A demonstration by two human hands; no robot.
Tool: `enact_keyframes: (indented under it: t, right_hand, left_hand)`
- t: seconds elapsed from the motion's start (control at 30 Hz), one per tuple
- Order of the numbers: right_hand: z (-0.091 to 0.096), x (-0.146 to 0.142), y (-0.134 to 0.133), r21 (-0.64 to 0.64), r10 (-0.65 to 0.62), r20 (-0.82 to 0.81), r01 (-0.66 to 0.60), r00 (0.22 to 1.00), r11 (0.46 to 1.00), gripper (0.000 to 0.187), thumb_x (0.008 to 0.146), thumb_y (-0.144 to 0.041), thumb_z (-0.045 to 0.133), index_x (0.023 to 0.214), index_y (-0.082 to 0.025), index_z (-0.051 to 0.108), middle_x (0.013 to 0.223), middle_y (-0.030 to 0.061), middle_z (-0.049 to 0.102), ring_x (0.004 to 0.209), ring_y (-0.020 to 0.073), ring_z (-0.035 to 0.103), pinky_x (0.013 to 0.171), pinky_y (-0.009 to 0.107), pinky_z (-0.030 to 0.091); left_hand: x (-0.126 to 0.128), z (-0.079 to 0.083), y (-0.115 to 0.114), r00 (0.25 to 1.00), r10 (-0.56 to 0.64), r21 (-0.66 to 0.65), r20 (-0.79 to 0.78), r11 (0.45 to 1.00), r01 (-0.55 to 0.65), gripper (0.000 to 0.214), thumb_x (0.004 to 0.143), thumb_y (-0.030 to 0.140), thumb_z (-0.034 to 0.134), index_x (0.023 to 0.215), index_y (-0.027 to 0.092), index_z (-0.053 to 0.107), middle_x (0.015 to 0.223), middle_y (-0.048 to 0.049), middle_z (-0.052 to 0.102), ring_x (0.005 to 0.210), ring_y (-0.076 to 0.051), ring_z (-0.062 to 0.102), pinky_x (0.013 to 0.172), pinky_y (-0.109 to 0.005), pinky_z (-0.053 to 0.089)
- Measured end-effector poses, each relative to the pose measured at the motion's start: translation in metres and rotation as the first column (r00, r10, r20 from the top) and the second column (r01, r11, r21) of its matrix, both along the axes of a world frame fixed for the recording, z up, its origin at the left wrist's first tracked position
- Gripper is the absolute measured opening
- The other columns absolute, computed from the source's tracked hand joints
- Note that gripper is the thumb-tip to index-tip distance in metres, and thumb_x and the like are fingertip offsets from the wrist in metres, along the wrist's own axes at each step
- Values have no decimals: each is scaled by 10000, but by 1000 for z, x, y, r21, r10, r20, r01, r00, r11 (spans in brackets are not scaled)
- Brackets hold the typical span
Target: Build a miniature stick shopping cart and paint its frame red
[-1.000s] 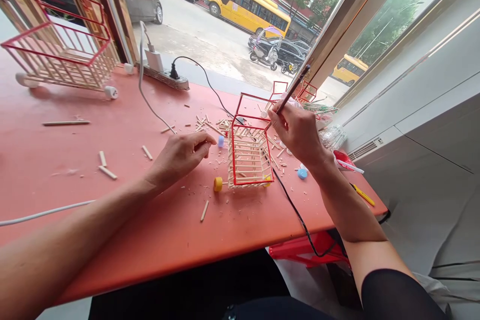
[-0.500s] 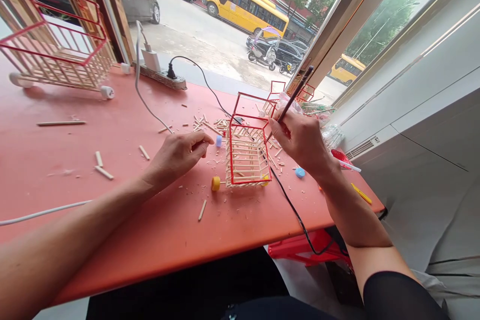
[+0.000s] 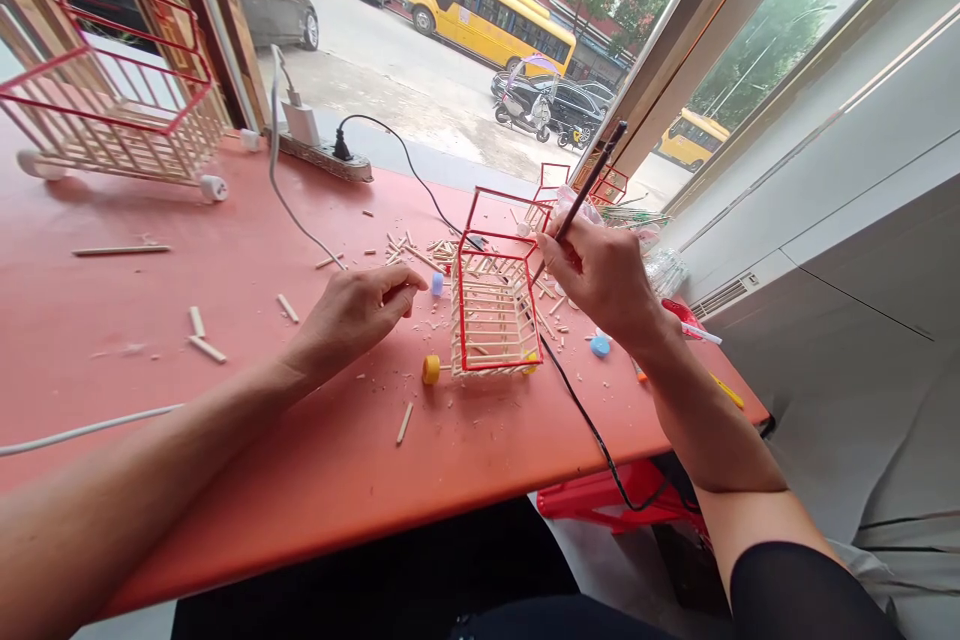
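A small shopping-cart model (image 3: 495, 310) of thin wooden sticks, with red upper edges and yellow wheels, stands on the table between my hands. My right hand (image 3: 596, 265) is closed round a slim dark paintbrush (image 3: 583, 195). Its lower end slants down by the cart's right red edge; whether it touches cannot be made out. To the left of the cart, my left hand (image 3: 367, 308) rests on the table, thumb and fingers curled together with nothing visible in them. Just beyond its fingertips is a pale blue cap (image 3: 437, 283).
Cut sticks (image 3: 442, 252) and crumbs litter the red table (image 3: 300, 490). At far left stands a larger cart (image 3: 120, 110) with white wheels. A power strip (image 3: 322, 155) lies by the window. A black cable (image 3: 581, 410) runs behind the cart and over the front edge. Right: a blue cap (image 3: 599, 346).
The paintbrush's upper end has tilted very slightly. Both hands and the cart stay almost where they were.
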State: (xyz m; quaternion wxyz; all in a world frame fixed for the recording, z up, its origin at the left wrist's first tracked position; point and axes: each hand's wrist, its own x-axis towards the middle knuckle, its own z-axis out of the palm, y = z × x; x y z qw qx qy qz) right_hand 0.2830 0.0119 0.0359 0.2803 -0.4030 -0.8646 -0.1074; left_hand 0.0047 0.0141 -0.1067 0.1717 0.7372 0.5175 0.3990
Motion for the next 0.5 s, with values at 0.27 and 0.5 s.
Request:
enact_keyframes:
  t: [0.27, 0.5]
  right_hand:
    - [-1, 2, 5, -14, -6, -30, 6, 1000, 1000, 220, 1048, -301, 617, 839, -236, 642, 648, -37, 558, 589, 135, 475, 678, 322, 417]
    - [-6, 2, 27, 44, -56, -64, 59, 996, 997, 190, 1057, -312, 611, 910, -212, 680, 668, -23, 589, 607, 142, 527, 691, 318, 446]
  left_hand:
    - [1, 1, -2, 1000, 4, -9, 7, 1000, -4, 364, 907, 398, 479, 945, 224, 796, 687, -5, 722, 596, -177, 601, 713, -296, 483]
    - [1, 7, -2, 1000, 13, -5, -27, 1000, -13, 384, 899, 389, 453, 950, 217, 792, 682, 2, 717, 565, -166, 575, 745, -304, 493]
